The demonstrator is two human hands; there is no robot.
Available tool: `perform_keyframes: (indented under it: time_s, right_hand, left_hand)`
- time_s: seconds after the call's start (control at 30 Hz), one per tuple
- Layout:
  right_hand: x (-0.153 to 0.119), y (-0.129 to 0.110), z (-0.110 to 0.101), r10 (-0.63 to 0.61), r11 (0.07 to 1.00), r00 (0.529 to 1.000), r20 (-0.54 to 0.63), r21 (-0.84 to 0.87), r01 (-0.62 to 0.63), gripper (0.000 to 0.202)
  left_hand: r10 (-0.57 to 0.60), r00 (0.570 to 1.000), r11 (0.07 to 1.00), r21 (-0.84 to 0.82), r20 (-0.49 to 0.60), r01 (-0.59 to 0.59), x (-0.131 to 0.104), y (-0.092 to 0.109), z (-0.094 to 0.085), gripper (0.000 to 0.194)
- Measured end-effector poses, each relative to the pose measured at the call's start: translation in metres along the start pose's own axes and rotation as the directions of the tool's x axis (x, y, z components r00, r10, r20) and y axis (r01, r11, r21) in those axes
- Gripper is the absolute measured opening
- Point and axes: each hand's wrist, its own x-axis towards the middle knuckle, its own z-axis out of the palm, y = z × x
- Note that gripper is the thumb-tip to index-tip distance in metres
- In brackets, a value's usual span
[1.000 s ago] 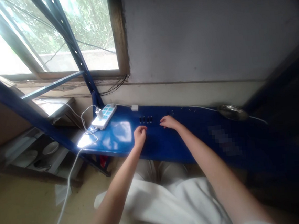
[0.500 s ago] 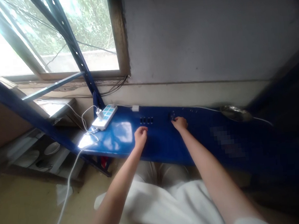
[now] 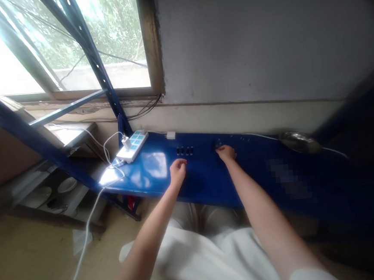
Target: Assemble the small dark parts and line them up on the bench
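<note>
My left hand hovers at the front part of the blue table, its fingers curled together; whatever they may hold is too small to make out. Just beyond it stand several small dark pieces with pale ends in a short row. My right hand is lowered to the tabletop farther right, thumb and fingers pinched. At its fingertips lie a small dark piece and tiny clear bits. The fingers partly cover that spot, so what is between them stays hidden.
A white power strip with a plugged-in charger lies at the left end. A white adapter sits by the wall. Tiny pale bits and a shiny metal dish lie right. A blue metal post rises at left.
The whole view has shifted slightly. My right hand's fingertips have edged a little over the small clear bits; the left hand keeps its curled pose near the row.
</note>
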Motion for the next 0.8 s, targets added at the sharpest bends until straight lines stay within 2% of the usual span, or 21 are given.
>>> perform_keyframes:
  time_s: [0.2,0.3,0.37,0.43,0.5,0.53,0.6,0.7,0.8]
  right_hand:
    - [-0.018,0.006,-0.005,-0.057,0.980,0.991,-0.119,0.184,0.078,0.010]
    - [-0.032,0.011,-0.010,-0.084,0.938,0.976,-0.201,0.314,0.145,0.013]
    - [-0.041,0.015,-0.014,-0.102,0.909,0.959,-0.266,0.367,0.199,0.016]
    - [-0.049,0.018,-0.015,-0.132,0.879,0.933,-0.336,0.394,0.267,0.022]
    - [-0.054,0.022,-0.015,-0.168,0.855,0.902,-0.397,0.398,0.334,0.028]
    - [-0.056,0.023,-0.014,-0.181,0.847,0.889,-0.420,0.393,0.358,0.030]
    - [-0.058,0.027,-0.012,-0.195,0.846,0.872,-0.448,0.373,0.381,0.031]
    - [-0.058,0.030,-0.010,-0.201,0.860,0.865,-0.459,0.341,0.380,0.030]
    - [-0.058,0.031,-0.009,-0.199,0.880,0.865,-0.460,0.305,0.364,0.028]
  left_hand:
    - [0.068,0.998,0.996,0.063,0.000,-0.068,-0.002,0.005,-0.001,0.019]
    - [0.179,0.983,0.972,0.147,0.045,-0.184,-0.006,0.012,0.001,0.019]
    - [0.286,0.948,0.930,0.199,0.140,-0.310,-0.010,0.019,0.006,0.021]
    - [0.372,0.884,0.870,0.224,0.284,-0.438,-0.015,0.027,0.015,0.025]
    - [0.409,0.816,0.818,0.233,0.408,-0.526,-0.017,0.037,0.028,0.029]
    - [0.414,0.796,0.801,0.240,0.441,-0.549,-0.017,0.041,0.035,0.031]
    - [0.395,0.787,0.782,0.275,0.474,-0.559,-0.013,0.049,0.049,0.039]
    - [0.298,0.811,0.749,0.403,0.504,-0.526,-0.001,0.057,0.068,0.052]
    - [0.189,0.828,0.674,0.544,0.527,-0.500,0.012,0.060,0.083,0.060]
